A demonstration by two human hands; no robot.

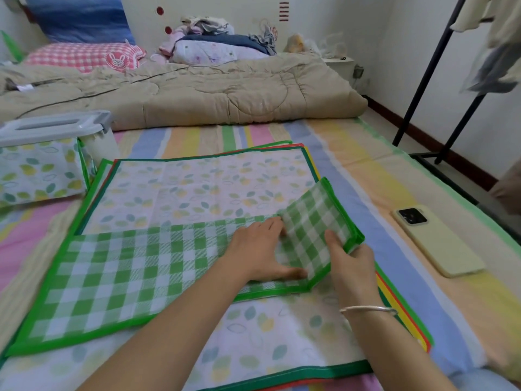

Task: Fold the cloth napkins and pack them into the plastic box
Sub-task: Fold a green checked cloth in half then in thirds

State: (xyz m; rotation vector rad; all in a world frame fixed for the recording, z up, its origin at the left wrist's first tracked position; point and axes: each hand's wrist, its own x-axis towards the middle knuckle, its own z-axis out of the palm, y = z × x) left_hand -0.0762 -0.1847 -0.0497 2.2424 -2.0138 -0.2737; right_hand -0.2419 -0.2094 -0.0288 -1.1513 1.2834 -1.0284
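End of checked napkin in right hand grip; left hand flat

A green checked napkin lies folded in a strip atop the stack of leaf-print napkins on the bed, its right end lifted; the lidded plastic box stands left.

My 2 forearms reach in over the checked napkin. My left hand lies flat on it, fingers spread, pressing down. My right hand pinches the napkin's lifted right end, thumb on top.
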